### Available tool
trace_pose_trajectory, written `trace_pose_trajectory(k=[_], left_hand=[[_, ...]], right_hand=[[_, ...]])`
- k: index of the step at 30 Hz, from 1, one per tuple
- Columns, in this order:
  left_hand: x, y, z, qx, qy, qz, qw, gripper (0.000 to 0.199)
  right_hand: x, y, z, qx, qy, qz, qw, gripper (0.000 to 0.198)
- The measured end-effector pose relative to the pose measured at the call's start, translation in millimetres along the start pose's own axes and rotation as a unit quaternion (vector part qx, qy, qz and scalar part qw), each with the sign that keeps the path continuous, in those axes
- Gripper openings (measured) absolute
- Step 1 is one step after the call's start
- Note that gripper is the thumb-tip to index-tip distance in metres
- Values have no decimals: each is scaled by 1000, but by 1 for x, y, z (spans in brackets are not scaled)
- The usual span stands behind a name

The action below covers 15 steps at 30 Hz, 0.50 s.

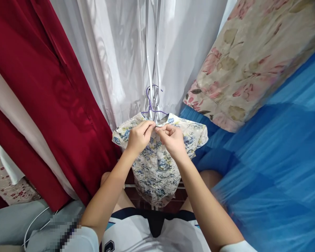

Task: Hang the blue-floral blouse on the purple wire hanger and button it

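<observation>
A white short-sleeved blouse (160,164) with blue and yellow flowers hangs upright on a purple hanger (150,101) before me. At its neckline, my left hand (141,135) pinches the fabric edge between thumb and fingers. Close beside it, my right hand (171,139) pinches the other side of the neckline opening, the two sets of fingertips nearly touching. Any small fastener between the fingertips is hidden. White straps (148,52) run down from above, and the hanger's hook sits beside them.
White curtains (115,52) hang behind the blouse. Long red cloth (55,91) hangs at left, floral cloth (225,73) at upper right, and blue tulle (278,161) at right. A grey cushion-like surface (13,224) with a white cable lies at lower left.
</observation>
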<state>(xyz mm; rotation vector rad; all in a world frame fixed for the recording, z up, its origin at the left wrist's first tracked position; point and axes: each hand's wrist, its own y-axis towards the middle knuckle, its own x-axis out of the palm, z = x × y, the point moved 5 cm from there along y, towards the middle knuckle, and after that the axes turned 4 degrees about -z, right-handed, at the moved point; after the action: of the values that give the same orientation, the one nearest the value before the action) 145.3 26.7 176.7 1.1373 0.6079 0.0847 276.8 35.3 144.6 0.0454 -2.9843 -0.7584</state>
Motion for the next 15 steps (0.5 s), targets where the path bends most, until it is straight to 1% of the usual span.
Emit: trace_pose_trajectory(k=[2, 4, 6, 9, 10, 11, 13, 14, 15], left_hand=[[-7, 6, -4, -9, 13, 38, 999, 23], [-22, 7, -18, -44, 19, 98, 994, 23], [-43, 3, -45, -90, 13, 172, 981, 25], [-73, -14, -105, -163, -21, 284, 944, 25], [-78, -23, -127, -195, -45, 319, 926, 24], [-81, -35, -148, -239, -79, 359, 899, 22], [-75, -61, -182, -344, -176, 422, 820, 19], [-67, -73, -193, -390, -223, 438, 779, 17], [-56, -85, -199, -425, -264, 441, 745, 16]], right_hand=[[2, -1, 14, 7, -25, 40, 999, 26], [5, -8, 28, 20, -41, 48, 998, 26], [8, -20, 38, 32, -37, 29, 998, 27], [13, -43, 44, 50, -13, -6, 999, 28], [15, -50, 44, 57, -6, -15, 998, 28], [18, -56, 45, 65, -1, -26, 998, 28], [25, -65, 47, 76, 9, -47, 996, 28], [28, -69, 48, 80, 15, -55, 995, 28], [29, -72, 51, 85, 21, -58, 994, 27]])
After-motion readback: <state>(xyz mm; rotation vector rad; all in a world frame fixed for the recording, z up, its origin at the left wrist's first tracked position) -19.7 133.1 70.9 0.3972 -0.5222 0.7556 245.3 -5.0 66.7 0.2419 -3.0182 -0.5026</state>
